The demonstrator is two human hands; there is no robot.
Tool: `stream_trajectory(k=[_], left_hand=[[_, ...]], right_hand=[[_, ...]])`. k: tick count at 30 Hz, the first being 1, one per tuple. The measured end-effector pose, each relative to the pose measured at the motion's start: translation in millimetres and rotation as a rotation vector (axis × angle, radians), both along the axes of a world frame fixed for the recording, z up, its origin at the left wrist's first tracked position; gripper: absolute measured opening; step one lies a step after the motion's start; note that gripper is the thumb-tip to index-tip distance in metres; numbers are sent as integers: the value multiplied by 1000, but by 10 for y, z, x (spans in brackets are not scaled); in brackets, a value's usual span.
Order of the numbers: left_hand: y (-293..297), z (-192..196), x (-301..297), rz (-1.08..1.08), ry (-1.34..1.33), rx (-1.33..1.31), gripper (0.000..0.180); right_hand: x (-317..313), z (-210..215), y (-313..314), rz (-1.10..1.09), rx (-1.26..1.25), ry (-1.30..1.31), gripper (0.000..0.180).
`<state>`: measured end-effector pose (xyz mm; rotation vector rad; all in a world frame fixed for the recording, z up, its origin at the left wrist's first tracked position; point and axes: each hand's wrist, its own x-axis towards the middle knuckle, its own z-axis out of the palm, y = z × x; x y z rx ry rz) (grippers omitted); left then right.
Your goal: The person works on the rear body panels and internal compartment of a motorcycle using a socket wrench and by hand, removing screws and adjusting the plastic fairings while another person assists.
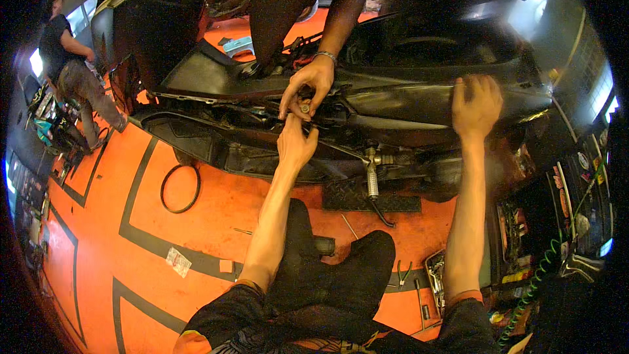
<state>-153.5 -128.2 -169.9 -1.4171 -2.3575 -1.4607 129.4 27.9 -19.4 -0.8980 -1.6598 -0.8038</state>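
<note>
My left hand (297, 145) reaches up to the dark vehicle body (223, 151), fingers bent together. Its fingertips meet a co-worker's hand (314, 82), which has a small round metal piece (304, 109) between its fingers. Whatever my left fingers grip is hidden there. Further right, my right hand (477, 106) rests with fingers extended on a glossy black panel (406, 105), holding nothing. Between my arms, a silver air tool (373, 174) with a ribbed handle sits against the vehicle's near side, a long thin bar pointing left from it.
On the orange floor lie a black ring (180, 188), a crumpled plastic bag (177, 261), pliers (404, 275) and a dark mat (373, 199). A tool tray (435, 272) stands beside my right forearm, near a coiled green hose (534, 288). Another person (75, 65) stands far left.
</note>
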Motion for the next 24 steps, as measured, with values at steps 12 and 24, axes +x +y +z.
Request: stream_trajectory(k=[12,24], left_hand=[[5,43,85,66,123,134,54],[-43,-223,35,-136,-186,8,73]], right_hand=[[-38,43,-64,132,-28,54,22],[-46,-31,-13,67,-46,15,26]])
